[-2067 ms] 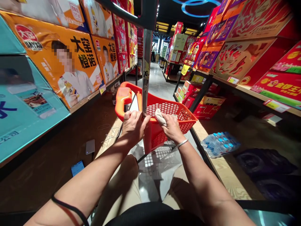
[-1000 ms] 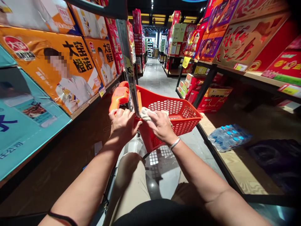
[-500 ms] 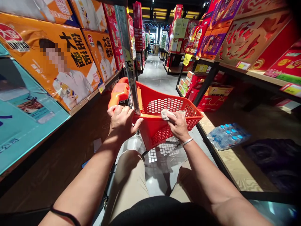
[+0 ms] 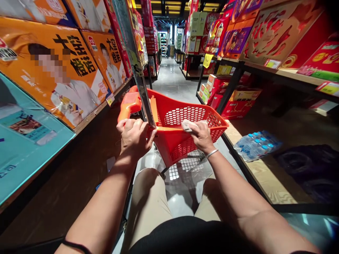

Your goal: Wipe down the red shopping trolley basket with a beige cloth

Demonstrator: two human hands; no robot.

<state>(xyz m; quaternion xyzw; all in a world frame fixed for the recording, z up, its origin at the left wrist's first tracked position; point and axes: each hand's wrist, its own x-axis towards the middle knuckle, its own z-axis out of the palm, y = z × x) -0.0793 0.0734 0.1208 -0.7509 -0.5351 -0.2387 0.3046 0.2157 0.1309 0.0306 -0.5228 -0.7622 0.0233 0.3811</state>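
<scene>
A red plastic shopping cart (image 4: 169, 144) with a perforated basket stands in front of me. My left hand (image 4: 135, 137) is wrapped over the cart's near rim at its left side, close to a worn metal post (image 4: 141, 81) that rises from there. An orange-red cart handle (image 4: 130, 102) juts out just beyond that hand. My right hand (image 4: 202, 135) is closed on a pale grey cloth (image 4: 188, 125) and rests with it on the near rim, towards the right.
Shelves with orange cartons (image 4: 50, 70) and a turquoise box (image 4: 29, 134) flank the left. On the right are red gift boxes (image 4: 309, 46) and a pack of water bottles (image 4: 255, 145). A person (image 4: 167, 42) stands far down the aisle.
The left hand, handle and post have shifted slightly left in view. The left shelf has also slid left. The right hand stays on the rim with the cloth.
</scene>
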